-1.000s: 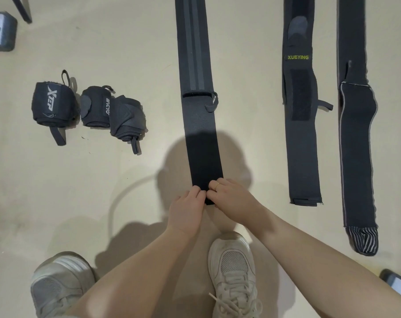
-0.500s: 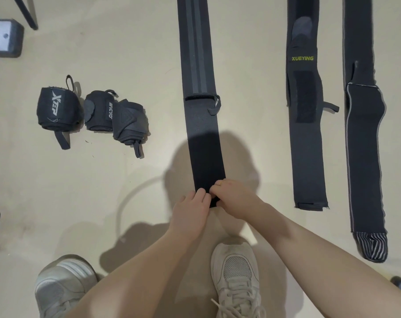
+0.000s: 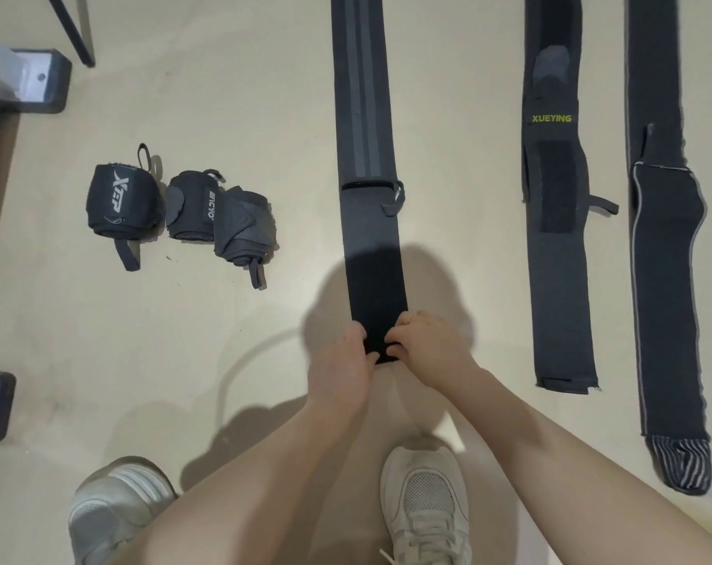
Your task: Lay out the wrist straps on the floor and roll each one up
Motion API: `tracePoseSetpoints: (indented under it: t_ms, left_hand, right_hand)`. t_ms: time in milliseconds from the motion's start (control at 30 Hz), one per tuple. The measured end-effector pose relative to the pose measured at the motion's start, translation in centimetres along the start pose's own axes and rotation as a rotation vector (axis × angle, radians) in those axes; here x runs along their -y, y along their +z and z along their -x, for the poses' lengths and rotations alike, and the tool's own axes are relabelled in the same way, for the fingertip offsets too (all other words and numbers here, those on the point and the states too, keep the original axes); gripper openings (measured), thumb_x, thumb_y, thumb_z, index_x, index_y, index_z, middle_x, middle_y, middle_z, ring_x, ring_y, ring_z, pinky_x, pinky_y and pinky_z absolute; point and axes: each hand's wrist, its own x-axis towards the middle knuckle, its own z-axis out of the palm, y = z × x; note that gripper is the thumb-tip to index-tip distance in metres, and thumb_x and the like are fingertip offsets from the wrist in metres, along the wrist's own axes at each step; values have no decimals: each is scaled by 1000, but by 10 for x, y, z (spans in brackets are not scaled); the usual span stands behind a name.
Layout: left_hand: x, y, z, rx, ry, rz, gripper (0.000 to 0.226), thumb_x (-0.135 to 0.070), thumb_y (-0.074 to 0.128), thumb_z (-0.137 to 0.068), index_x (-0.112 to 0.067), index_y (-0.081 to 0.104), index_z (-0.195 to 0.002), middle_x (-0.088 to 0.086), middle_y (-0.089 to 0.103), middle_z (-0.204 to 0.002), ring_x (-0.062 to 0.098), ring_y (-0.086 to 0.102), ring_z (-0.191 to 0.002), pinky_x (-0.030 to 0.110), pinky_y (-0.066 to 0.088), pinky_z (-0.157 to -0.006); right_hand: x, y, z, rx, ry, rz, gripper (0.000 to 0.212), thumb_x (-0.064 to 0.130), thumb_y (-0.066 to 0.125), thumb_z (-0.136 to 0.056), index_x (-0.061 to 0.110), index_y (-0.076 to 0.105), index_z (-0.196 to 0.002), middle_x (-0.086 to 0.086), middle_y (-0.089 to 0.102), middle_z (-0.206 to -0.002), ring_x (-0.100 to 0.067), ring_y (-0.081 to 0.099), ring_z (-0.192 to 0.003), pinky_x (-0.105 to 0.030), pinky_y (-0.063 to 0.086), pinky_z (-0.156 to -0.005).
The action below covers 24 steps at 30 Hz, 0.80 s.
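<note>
Both hands at the near end of the grey-striped wrist strap (image 3: 366,157) laid flat on the floor (image 3: 224,95) — left hand (image 3: 342,360) and right hand (image 3: 423,344) each pinching a corner of the first fold. Left of it, three rolled straps (image 3: 175,205); right, the XUEYING strap (image 3: 554,238) and a grey-edged strap (image 3: 668,279) — flat.

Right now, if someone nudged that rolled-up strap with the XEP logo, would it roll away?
Probably a little: the XEP-logo rolled strap lies on its side, a cylinder on smooth floor. Its loose tail trailing out would likely drag and stop it. It looks soft, so it should squash rather than skid.
</note>
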Motion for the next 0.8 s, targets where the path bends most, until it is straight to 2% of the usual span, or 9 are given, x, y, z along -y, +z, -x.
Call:
tracePoseSetpoints:
  t_ms: [33,100,200,267,367,433,533,667,800]
  left_hand:
    - [-3,-3,1,-30,-24,16,15,-21,48,-95,-14,46,-108,-1,54,-106,21,54,-95,32,40,-70]
    - [-3,1,1,-104,107,-77,16,-13,63,-84,-12,53,-96,3,54,-99,24,54,-87,28,37,-65]
    - [5,15,3,-129,289,-235,38,-10,78,-60,-14,55,-89,2,58,-88,20,57,-75,25,40,-65]
    - [9,18,2,-180,339,-277,40,-11,69,-63,-15,48,-97,1,61,-89,19,57,-76,26,33,-69]
    - [10,9,-7,-203,367,-294,24,-14,41,-73,-18,44,-97,-2,63,-85,17,55,-76,27,31,-68]
    - [9,1,-12,-123,371,-299,28,-17,35,-74,-19,49,-98,-4,64,-84,16,60,-74,23,38,-67]
    - [12,-7,-19,-75,389,-317,39,-18,34,-74,-18,68,-93,-5,66,-84,16,64,-73,22,49,-61]
    - [8,-15,-32,6,236,-153,32,-13,42,-95,-15,56,-123,1,60,-117,23,53,-107,31,43,-86]
    - [5,-18,-41,-72,231,-132,27,-21,46,-97,-13,52,-122,1,48,-130,21,46,-114,28,36,-89]
  right_hand:
    - [1,0,-4,-16,25,-3,26,29,49,-96,19,62,-116,-2,59,-108,-22,52,-101,-32,42,-85]
    - [4,-1,-9,-70,102,-81,15,25,55,-93,17,55,-105,-3,59,-98,-23,55,-92,-35,46,-79]
    - [5,1,-12,-171,147,-90,9,20,55,-92,11,54,-92,0,50,-94,-20,49,-88,-31,39,-68]
    - [8,1,-11,-248,92,31,12,19,59,-90,8,61,-86,-1,50,-96,-20,50,-88,-27,34,-65]
    - [4,4,-7,-319,-42,159,21,19,74,-72,12,59,-59,-2,56,-70,-22,56,-58,-23,39,-51]
    - [-4,8,-2,-308,-111,151,16,26,73,-70,14,64,-65,-1,60,-74,-22,58,-58,-24,45,-52]
    - [-11,11,6,-270,-82,106,24,21,82,-64,13,72,-84,-3,64,-86,-24,63,-69,-28,49,-61]
    - [-4,1,-4,-253,141,-132,29,27,57,-92,18,58,-120,0,60,-112,-22,51,-110,-34,40,-85]
    - [-4,-4,-18,-266,254,-245,18,30,53,-94,20,54,-108,4,62,-105,-18,43,-111,-32,39,-80]
